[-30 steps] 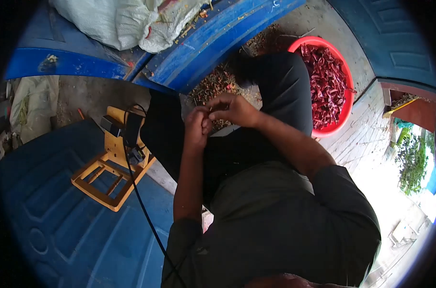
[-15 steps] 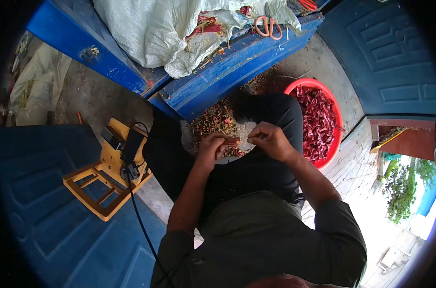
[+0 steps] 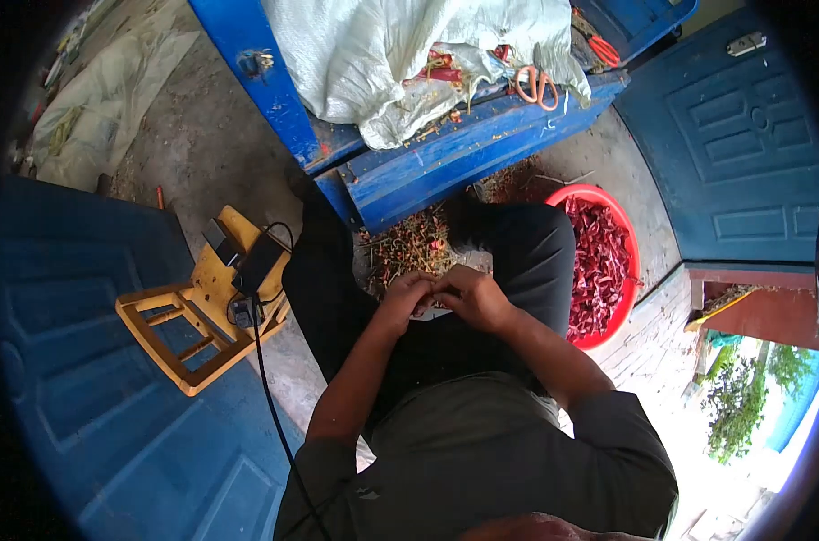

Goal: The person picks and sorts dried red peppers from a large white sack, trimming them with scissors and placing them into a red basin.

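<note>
Over my lap, my left hand (image 3: 404,301) and my right hand (image 3: 474,298) meet with fingertips touching. My left fingers are curled closed around a dried red chili pepper, now mostly hidden by the fingers. My right hand is pinched closed against the left; whatever is in its fingertips is too small to make out. Just beyond the hands, between my knees, lies a heap of chili stems and scraps (image 3: 405,252) with a few red bits. To the right, beside my knee, a red tub (image 3: 635,261) is full of dark red dried chilies (image 3: 597,266).
Ahead stands a blue bench (image 3: 481,149) bearing a white woven sack (image 3: 337,63) with chilies showing, pink-handled scissors (image 3: 536,88) and red-handled scissors (image 3: 602,50). Left is a wooden stool (image 3: 197,302) with a black device (image 3: 258,263) and a cable (image 3: 269,406). Blue doors flank both sides.
My hands have come together from slightly apart, and the pepper that showed between them is now covered. The camera view has shifted, so the surroundings sit a little differently.
</note>
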{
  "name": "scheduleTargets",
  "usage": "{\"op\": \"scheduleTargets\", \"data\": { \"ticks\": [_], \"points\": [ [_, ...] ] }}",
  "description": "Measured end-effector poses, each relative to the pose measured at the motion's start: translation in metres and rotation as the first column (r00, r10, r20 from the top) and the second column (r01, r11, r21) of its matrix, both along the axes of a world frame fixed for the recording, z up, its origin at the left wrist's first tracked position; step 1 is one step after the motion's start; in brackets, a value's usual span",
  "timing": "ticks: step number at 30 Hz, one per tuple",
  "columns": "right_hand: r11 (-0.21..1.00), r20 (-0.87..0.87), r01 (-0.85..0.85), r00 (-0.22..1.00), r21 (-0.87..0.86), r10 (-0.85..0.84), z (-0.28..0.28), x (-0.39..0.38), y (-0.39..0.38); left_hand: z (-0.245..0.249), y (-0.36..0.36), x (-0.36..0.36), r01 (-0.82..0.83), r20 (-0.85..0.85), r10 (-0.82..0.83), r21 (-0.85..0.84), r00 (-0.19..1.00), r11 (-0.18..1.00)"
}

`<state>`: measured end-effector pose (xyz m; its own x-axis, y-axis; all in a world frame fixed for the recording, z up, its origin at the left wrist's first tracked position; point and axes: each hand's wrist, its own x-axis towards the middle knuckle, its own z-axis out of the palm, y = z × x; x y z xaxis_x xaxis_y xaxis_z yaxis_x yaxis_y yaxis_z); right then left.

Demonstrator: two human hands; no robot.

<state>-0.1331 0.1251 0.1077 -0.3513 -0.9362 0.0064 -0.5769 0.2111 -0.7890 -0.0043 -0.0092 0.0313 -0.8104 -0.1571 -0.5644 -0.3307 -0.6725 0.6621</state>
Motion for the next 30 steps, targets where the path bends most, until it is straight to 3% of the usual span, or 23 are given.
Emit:
{"op": "scheduleTargets", "data": {
  "ticks": [1, 3, 6, 8, 11, 14, 16, 18, 19, 21, 22, 25, 26, 28, 30],
  "points": [
    [1.000, -0.007, -0.007, 1.000, -0.002, 0.007, 0.006, -0.003, 0.001, 0.002, 0.000, -0.002, -0.007, -0.007, 0.007, -0.002, 1.000, 1.000],
    [0.995, 0.163, 0.044, 0.985, 0.093, -0.058, 0.022, -0.010, 0.007, 0.007, 0.001, -0.005, 0.072, -0.047, -0.072, 0.008, 0.996, 0.997],
    [0.987, 0.168, 0.075, 0.981, 0.144, -0.099, 0.026, -0.025, 0.026, 0.021, 0.005, -0.010, 0.145, -0.081, -0.154, -0.099, 0.985, 0.984],
    [0.978, 0.239, 0.117, 0.958, 0.174, -0.157, 0.033, -0.032, 0.040, 0.030, 0.005, -0.013, 0.149, -0.073, -0.156, -0.085, 0.985, 0.985],
    [0.937, 0.107, 0.337, 0.932, 0.091, -0.345, 0.042, -0.053, 0.067, 0.026, -0.002, -0.012, 0.095, -0.045, -0.098, -0.075, 0.994, 0.993],
    [0.758, 0.020, 0.651, 0.758, 0.036, -0.652, 0.047, -0.095, 0.119, 0.004, -0.012, -0.005, -0.002, -0.075, 0.002, 0.001, 0.997, 1.000],
    [0.616, 0.006, 0.787, 0.617, -0.013, -0.787, 0.057, -0.125, 0.160, 0.007, -0.014, -0.003, -0.161, -0.040, 0.162, 0.028, 0.986, 0.987],
    [0.502, -0.430, 0.865, 0.451, -0.006, -0.782, 0.069, -0.143, 0.190, 0.007, -0.013, -0.005, -0.166, -0.033, 0.167, 0.042, 0.985, 0.985],
    [0.505, -0.435, 0.863, 0.453, -0.004, -0.778, 0.065, -0.154, 0.201, 0.006, -0.012, -0.005, -0.169, -0.022, 0.171, 0.051, 0.985, 0.984],
    [0.545, -0.678, 0.838, 0.381, -0.035, -0.628, 0.049, -0.174, 0.212, 0.006, -0.010, -0.010, -0.162, -0.020, 0.163, 0.050, 0.986, 0.986],
    [0.526, -0.528, 0.850, 0.447, 0.000, -0.722, 0.057, -0.173, 0.182, 0.006, -0.009, -0.011, -0.150, -0.017, 0.151, 0.041, 0.988, 0.988],
    [0.696, -0.289, 0.714, 0.652, -0.076, -0.701, 0.068, -0.177, 0.077, -0.005, -0.010, -0.011, -0.140, -0.070, 0.144, 0.064, 0.987, 0.988],
    [0.786, -0.400, 0.593, 0.688, -0.172, -0.606, 0.065, -0.185, 0.044, -0.006, -0.012, -0.011, -0.143, -0.070, 0.146, 0.053, 0.987, 0.988],
    [0.828, -0.331, 0.505, 0.759, -0.244, -0.561, 0.075, -0.189, -0.029, -0.006, -0.014, -0.002, -0.186, -0.054, 0.191, 0.093, 0.980, 0.978],
    [0.877, -0.418, 0.372, 0.775, -0.304, -0.473, 0.081, -0.203, -0.092, 0.001, -0.014, 0.002, -0.222, -0.001, 0.222, 0.079, 0.975, 0.972]
  ]
}}
